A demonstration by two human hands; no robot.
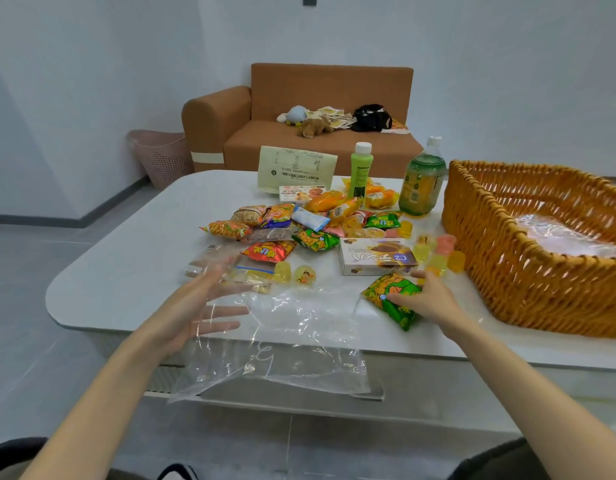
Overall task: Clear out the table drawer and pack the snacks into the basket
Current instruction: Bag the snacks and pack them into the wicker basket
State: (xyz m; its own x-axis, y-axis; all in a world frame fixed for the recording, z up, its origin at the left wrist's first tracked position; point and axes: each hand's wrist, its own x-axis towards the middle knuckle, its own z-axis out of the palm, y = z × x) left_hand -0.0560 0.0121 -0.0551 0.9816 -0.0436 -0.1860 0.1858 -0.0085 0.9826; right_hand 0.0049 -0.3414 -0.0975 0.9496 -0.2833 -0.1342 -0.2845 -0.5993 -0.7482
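While the right hand [428,299] holds the green crinkled foil snack packet [391,299] in a light pinch, thumb at its far edge and fingers on its face, the packet lies flat on the white rounded table [126,271].

Finding 1: the orange woven wicker basket [507,271] stands just right of the grip, its wall higher than the packet. Lift clear of the rim before moving across.

Finding 2: small yellow and pink jelly cups [438,254] sit just beyond the knuckles. A low sweep would likely scatter them.

Finding 3: the left hand [195,306] is spread flat, holding nothing, well left of the grip, with the clear plastic bag [292,341] overlapping its fingers. This film overhangs the table edge, so press it down.
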